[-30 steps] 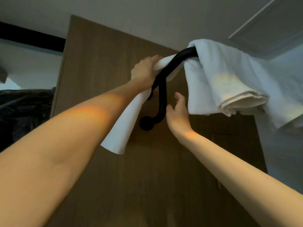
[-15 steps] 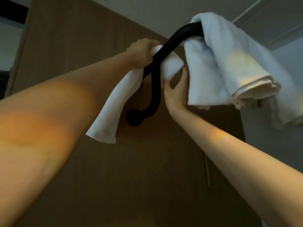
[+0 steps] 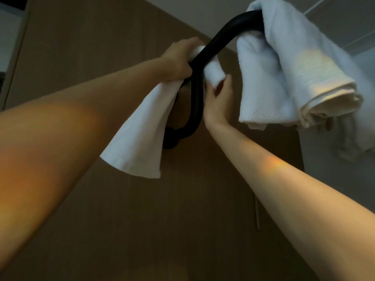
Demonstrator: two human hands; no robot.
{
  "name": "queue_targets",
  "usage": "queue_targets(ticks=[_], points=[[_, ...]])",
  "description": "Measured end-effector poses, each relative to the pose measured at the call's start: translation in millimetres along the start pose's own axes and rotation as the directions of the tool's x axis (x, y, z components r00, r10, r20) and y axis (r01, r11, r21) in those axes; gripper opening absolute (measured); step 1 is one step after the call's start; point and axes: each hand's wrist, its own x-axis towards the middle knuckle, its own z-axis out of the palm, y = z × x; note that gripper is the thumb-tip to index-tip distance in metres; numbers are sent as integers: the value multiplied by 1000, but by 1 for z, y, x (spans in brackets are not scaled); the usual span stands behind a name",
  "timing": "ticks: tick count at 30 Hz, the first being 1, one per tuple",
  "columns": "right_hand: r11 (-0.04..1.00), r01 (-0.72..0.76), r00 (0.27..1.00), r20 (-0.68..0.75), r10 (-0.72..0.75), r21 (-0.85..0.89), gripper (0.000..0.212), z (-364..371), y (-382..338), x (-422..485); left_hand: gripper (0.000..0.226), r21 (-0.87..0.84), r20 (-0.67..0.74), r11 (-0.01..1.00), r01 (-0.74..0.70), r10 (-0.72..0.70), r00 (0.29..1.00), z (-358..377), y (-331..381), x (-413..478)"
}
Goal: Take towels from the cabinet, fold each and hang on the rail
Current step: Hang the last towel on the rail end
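Note:
A black curved rail is fixed to the brown cabinet door, seen from below. A small white towel is draped over the rail's bend; its long end hangs on the left. My left hand grips the towel at the top, left of the rail. My right hand holds the towel's short end on the right side of the rail, fingers curled round it. A larger folded white towel hangs over the rail's upper part to the right.
The ceiling is close above the rail. A pale wall lies to the right of the cabinet, with a thin metal handle on the door edge. More white cloth hangs at the far right.
My right hand rose from beside the rail and took hold of the towel's short end. The camera moved closer and tilted further up.

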Motion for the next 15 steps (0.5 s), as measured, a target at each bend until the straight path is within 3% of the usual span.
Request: queue_targets(ticks=[3,6,12,15], points=[[1000,-19,999,27,18,14,15,-3,-1,-7,78,-46,-26,999,4,-5,1000,5,-6,-20],[1000,-24,1000,19,25,-7,11,-7,1,-17,103,-161,52,979,126,-119,991,6,-17,-43],[998,-38,999,2,38,-57,10,-12,4,-39,74,-422,14,880,218,-234,972,-1,-7,-79],[996,-76,997,-23,75,-46,13,-13,5,-57,73,-508,17,832,225,-251,968,5,4,-86]])
